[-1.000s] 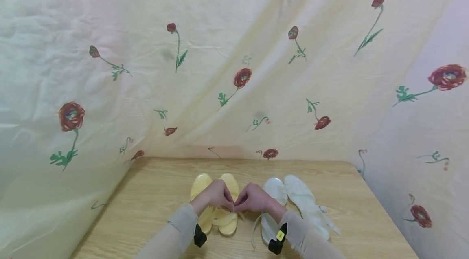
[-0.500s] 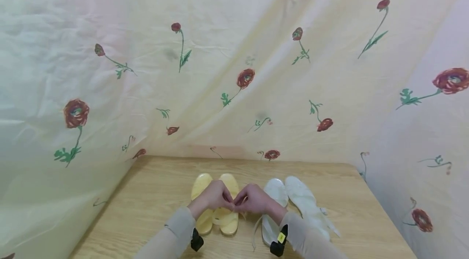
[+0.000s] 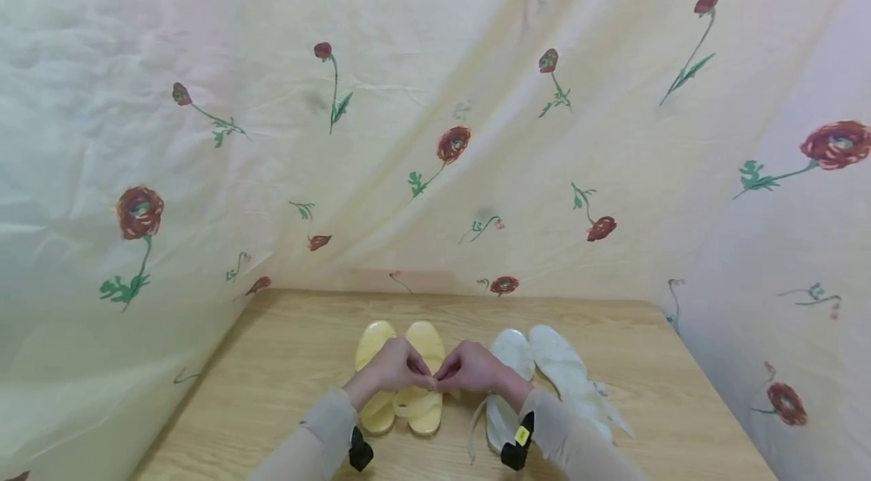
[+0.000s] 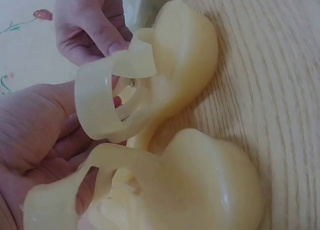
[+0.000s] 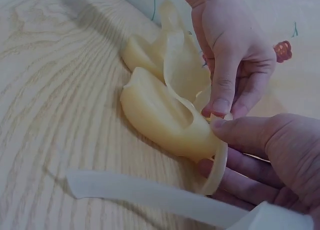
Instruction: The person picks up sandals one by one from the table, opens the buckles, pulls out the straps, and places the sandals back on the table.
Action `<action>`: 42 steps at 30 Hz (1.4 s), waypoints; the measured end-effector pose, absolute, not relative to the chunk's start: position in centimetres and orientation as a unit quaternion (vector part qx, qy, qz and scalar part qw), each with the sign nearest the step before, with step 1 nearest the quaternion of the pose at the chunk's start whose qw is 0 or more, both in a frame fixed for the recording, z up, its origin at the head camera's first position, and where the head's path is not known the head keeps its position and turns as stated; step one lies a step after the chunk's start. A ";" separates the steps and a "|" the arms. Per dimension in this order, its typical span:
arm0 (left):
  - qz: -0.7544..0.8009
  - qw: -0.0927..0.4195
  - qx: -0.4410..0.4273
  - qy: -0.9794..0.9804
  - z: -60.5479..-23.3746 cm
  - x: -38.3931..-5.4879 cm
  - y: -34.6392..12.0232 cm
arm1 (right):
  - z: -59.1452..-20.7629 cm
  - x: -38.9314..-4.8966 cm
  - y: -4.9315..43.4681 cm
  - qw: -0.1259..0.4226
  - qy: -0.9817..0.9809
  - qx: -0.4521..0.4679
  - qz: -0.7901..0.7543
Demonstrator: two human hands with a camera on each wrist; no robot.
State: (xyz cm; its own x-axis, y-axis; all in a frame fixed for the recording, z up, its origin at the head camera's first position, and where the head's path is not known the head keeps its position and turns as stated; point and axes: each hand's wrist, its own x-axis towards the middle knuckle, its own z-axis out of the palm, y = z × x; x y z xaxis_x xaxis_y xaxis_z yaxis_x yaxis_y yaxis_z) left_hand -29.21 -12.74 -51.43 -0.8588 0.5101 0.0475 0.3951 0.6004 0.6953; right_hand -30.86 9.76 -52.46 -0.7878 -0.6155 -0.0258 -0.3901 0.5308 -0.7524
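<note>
A pair of yellow jelly sandals lies on the wooden table, a left one (image 3: 373,341) and a right one (image 3: 425,420). My left hand (image 3: 393,366) and right hand (image 3: 476,367) meet fingertip to fingertip over the right sandal's inner edge. In the right wrist view, the left hand's thumb and fingers pinch that sandal's ankle strap (image 5: 218,167) near its buckle end. There, the right thumb and forefinger pinch the same strap, its loop hanging over the other right fingers. The buckle itself is mostly hidden by fingertips.
A pair of white sandals (image 3: 561,360) lies right of the yellow pair, partly under the right forearm. One white strap (image 5: 145,192) sticks out toward the yellow sandal. A flowered cloth (image 3: 381,125) hangs behind and beside the wooden table (image 3: 292,330).
Both hands stay together at the strap. The left hand and wrist have shifted slightly down and left; the sandals lie where they were.
</note>
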 end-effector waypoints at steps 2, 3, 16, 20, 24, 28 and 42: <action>0.365 0.076 0.258 0.891 -51.3 -29.2 -12.7 | -52.5 -30.9 9.7 0.148 0.863 -0.290 -0.387; 0.365 0.075 0.261 0.891 -51.2 -29.1 -12.7 | -52.4 -30.9 9.7 0.147 0.862 -0.291 -0.388; 0.345 0.072 0.277 0.894 -50.7 -29.1 -12.0 | -51.6 -30.7 9.5 0.141 0.868 -0.287 -0.381; 0.346 0.066 0.281 0.893 -50.8 -29.0 -11.9 | -51.6 -30.6 9.6 0.148 0.874 -0.269 -0.376; 0.356 0.066 0.274 0.891 -51.4 -29.0 -12.2 | -51.6 -30.2 9.6 0.148 0.880 -0.254 -0.374; 0.371 0.068 0.252 0.891 -51.8 -28.7 -12.8 | -51.4 -29.8 9.6 0.146 0.879 -0.250 -0.378; 0.349 0.062 0.260 0.898 -51.3 -29.2 -12.1 | -51.7 -29.5 9.3 0.136 0.864 -0.257 -0.412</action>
State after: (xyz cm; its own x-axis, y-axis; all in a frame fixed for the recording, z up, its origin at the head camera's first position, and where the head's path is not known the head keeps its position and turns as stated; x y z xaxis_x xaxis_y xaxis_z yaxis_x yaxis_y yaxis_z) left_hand -29.16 -12.06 -51.26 -0.8576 0.5096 0.0698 0.4229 0.6213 0.6597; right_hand -29.54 9.27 -51.75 -0.8306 -0.5565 -0.0226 -0.3327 0.5282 -0.7812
